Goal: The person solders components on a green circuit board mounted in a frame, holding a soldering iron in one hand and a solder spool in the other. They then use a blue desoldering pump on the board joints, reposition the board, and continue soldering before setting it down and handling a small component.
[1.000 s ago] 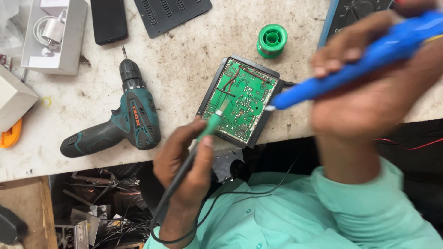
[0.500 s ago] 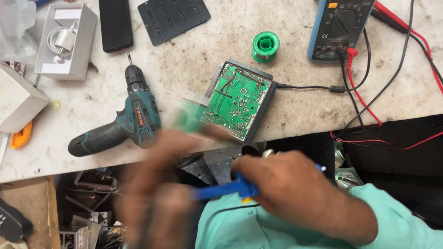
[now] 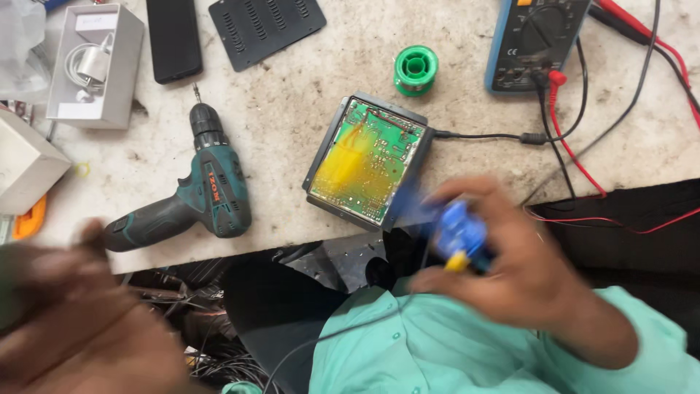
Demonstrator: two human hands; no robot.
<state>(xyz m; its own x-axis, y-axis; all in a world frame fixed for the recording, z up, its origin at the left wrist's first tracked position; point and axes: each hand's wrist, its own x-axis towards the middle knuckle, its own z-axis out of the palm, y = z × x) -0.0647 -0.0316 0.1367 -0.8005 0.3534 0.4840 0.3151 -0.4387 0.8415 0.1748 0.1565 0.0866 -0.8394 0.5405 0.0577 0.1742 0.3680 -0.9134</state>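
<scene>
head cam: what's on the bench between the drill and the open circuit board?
Nothing. In the head view the bench between the teal cordless drill and the green circuit board in its black case is bare, stained surface.

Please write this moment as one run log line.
right hand: holds blue tool | left hand: blurred, off board | circuit board: open on bench

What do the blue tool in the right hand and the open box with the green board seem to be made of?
Blue tool in the right hand: probably glossy plastic, judging by its saturated colour, though blurred. Open box: dark rim, metal or plastic, unclear; its green board looks like lacquered circuit laminate with shiny solder points.
</scene>
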